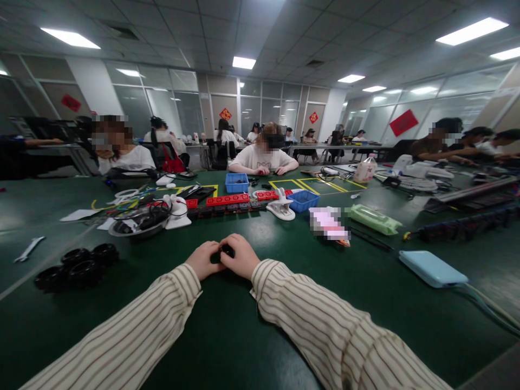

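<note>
My left hand [202, 261] and my right hand [241, 257] meet over the green table, fingers curled around a small black part [216, 257]. Most of that part is hidden by my fingers, so its exact kind does not show. To the left of my hands lies a cluster of several black ring-shaped parts [83, 268], close together on the table. A wrench [29, 249] lies farther left.
Beyond my hands are a metal bowl of cables [140, 223], a row of red and black blocks [227, 205], a white clip [281, 208] and blue bins [304, 201]. To the right are a green packet [374, 219] and a light-blue box [433, 267]. A person [263, 154] sits opposite.
</note>
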Available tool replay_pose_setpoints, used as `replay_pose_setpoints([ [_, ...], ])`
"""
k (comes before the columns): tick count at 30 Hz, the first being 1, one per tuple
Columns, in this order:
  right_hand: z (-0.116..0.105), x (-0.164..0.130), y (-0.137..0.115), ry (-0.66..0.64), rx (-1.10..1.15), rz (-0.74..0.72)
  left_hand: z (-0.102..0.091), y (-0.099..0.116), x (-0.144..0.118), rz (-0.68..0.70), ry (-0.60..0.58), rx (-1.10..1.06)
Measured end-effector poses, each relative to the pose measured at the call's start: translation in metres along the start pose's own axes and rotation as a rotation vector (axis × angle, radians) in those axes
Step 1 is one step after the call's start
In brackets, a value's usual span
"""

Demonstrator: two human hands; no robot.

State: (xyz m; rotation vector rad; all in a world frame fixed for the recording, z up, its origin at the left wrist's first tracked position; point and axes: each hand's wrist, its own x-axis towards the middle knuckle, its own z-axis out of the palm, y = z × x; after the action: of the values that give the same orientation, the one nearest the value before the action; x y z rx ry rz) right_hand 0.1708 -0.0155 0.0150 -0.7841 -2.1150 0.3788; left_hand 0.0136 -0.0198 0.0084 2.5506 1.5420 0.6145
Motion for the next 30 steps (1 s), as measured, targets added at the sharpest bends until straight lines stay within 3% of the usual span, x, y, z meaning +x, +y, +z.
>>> replay_pose_setpoints([
  [6, -0.002, -0.002, -0.001, -0.073, 0.022, -0.028, 0.004, -0.012, -0.001, 0.066, -0.022, -0.085],
  [13, -0.004, 0.000, -0.005, 0.024, -0.103, 0.092, 0.001, 0.005, -0.002, -0.108, 0.039, 0.098],
  [17, 0.001, 0.001, 0.000, -0.001, -0.121, 0.136, 0.001, 0.013, -0.002, -0.150, 0.024, 0.165],
  [25, -0.001, 0.000, -0.001, -0.037, 0.007, 0.029, 0.002, -0.003, -0.001, 0.023, -0.011, -0.033],
  [30, -0.005, -0.001, -0.004, -0.088, 0.032, 0.032, 0.005, -0.011, -0.002, 0.026, 0.005, -0.069],
])
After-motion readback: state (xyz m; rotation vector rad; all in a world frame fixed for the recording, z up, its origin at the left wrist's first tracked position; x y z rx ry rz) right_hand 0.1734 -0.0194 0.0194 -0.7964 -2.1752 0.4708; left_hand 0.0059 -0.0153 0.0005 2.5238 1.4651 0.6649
